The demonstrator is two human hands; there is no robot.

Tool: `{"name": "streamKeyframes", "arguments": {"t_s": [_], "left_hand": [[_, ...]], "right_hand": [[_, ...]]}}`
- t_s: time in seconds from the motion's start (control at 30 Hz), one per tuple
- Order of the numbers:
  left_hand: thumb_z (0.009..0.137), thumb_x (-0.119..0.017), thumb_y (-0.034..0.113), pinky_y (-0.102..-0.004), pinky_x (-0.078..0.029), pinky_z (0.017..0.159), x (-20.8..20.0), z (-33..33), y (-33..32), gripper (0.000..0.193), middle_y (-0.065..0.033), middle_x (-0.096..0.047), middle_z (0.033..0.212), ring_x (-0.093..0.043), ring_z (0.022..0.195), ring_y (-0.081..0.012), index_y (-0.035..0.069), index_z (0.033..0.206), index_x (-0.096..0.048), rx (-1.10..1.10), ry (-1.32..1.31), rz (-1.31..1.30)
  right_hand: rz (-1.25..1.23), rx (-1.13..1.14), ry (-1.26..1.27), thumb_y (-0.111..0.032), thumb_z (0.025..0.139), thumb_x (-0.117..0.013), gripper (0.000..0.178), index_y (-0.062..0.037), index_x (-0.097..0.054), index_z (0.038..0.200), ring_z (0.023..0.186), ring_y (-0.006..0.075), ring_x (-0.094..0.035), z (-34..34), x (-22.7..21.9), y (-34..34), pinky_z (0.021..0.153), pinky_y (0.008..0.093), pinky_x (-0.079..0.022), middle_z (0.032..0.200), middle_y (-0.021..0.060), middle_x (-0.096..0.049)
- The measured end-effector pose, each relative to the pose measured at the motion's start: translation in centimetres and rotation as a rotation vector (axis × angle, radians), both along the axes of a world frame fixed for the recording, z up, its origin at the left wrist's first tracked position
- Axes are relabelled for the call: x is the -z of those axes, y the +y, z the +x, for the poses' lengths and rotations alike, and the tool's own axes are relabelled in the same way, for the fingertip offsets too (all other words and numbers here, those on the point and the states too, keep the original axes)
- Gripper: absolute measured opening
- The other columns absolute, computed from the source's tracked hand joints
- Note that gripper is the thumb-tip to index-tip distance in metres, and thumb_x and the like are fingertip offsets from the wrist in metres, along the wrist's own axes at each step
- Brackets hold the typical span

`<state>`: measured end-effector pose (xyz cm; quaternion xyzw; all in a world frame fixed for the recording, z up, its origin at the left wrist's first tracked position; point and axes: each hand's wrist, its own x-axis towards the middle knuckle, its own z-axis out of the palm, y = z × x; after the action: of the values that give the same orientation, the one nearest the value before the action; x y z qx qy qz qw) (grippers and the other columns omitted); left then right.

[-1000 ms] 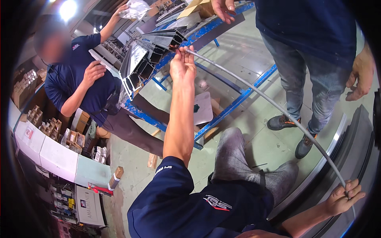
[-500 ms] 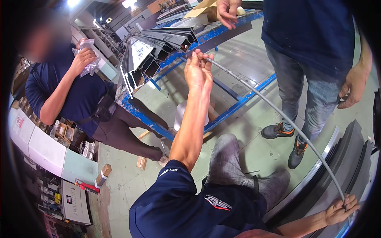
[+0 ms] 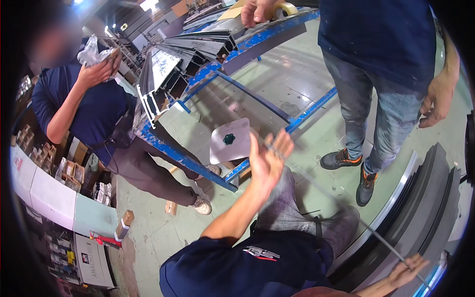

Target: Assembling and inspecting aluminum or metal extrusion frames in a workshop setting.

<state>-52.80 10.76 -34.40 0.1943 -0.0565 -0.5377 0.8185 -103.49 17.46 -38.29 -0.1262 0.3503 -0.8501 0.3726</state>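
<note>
A long thin grey rod (image 3: 373, 233) slants across my front from upper left to lower right, its middle smeared by motion. My left hand (image 3: 267, 161) is raised palm up in front of my knees, thumb apart and fingers stretched out. The rod's far end crosses those fingers without being wrapped by them. Low at the right, my right hand (image 3: 406, 271) holds the rod near its other end, the fingers looser and slightly blurred.
A blue metal-framed table (image 3: 170, 154) bears stacked metal profiles (image 3: 190, 52). Beneath stands a stool (image 3: 235, 141) with a dark green knob. Dark profiles (image 3: 410, 208) lie at right. One person (image 3: 89, 109) holds a plastic bag at left; another (image 3: 381, 44) stands at right, hand near tape (image 3: 286, 10).
My left hand has come down toward my knees, lowering the rod's far end, and its fingers have spread. My right hand has loosened and shifted slightly left. The person at right has moved a hand toward the tape.
</note>
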Motion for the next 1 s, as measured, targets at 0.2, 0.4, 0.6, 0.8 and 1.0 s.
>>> {"name": "streamKeyframes", "arguments": {"t_s": [0.2, 0.4, 0.6, 0.8, 1.0], "left_hand": [[0.1, -0.056, 0.057, -0.0542, -0.056, 0.095, 11.7, 0.2, 5.3, 0.055, -0.0154, -0.064, 0.11, -0.066, 0.101, -0.0323, 0.006, 0.118, -0.043, -0.016, 0.045, 0.551], [0.103, -0.048, 0.023, -0.0416, -0.057, 0.071, 20.5, 6.1, 7.0, 0.023, -0.0091, -0.061, 0.082, -0.063, 0.076, -0.0253, 0.009, 0.087, -0.056, 0.071, -0.212, 0.65], [0.109, -0.048, 0.031, -0.0341, -0.061, 0.07, 29.1, 22.9, 4.7, 0.031, -0.009, -0.07, 0.095, -0.068, 0.085, -0.027, 0.004, 0.103, -0.061, 0.1, -0.304, 0.544], [0.106, -0.043, 0.014, -0.0457, -0.056, 0.102, 29.1, 26.0, 0.8, 0.029, -0.019, -0.063, 0.125, -0.063, 0.119, -0.0341, -0.004, 0.127, -0.053, 0.142, -0.619, 0.67], [0.099, -0.065, 0.033, -0.0445, -0.038, 0.112, 24.4, 17.0, 4.0, 0.058, -0.0263, -0.059, 0.137, -0.054, 0.129, -0.0366, -0.009, 0.137, -0.053, -0.157, -1.625, 0.926]], "right_hand": [[0.288, -0.436, 0.185, -0.047, 0.108, -0.043, 0.055, -0.0065, -0.046, 0.071, 0.032, 0.023, -0.046, 12.3, 6.3, 2.6, 0.028, 0.0329, -0.039, 0.065, 0.0136, -0.056], [0.225, -1.116, -0.111, -0.027, 0.109, -0.048, 0.036, 0.0045, -0.065, 0.109, 0.101, 0.0398, -0.072, 20.2, 12.8, 3.3, 0.085, 0.0526, -0.061, 0.124, 0.0292, -0.066], [0.252, -1.096, -0.124, -0.025, 0.103, -0.06, 0.029, 0.0015, -0.064, 0.113, 0.082, 0.0268, -0.073, 19.4, 11.3, 1.4, 0.056, 0.0368, -0.061, 0.124, 0.0184, -0.069], [0.569, -0.772, -0.127, -0.033, 0.102, -0.058, 0.03, -0.0041, -0.065, 0.099, 0.083, 0.0264, -0.07, 14.4, 13.5, 4.3, 0.066, 0.0369, -0.057, 0.108, 0.0183, -0.072], [0.556, -0.927, -0.266, -0.029, 0.102, -0.059, 0.036, 0.001, -0.064, 0.121, 0.099, 0.033, -0.072, 18.9, 16.8, 4.5, 0.087, 0.042, -0.059, 0.116, 0.0228, -0.071]]}}
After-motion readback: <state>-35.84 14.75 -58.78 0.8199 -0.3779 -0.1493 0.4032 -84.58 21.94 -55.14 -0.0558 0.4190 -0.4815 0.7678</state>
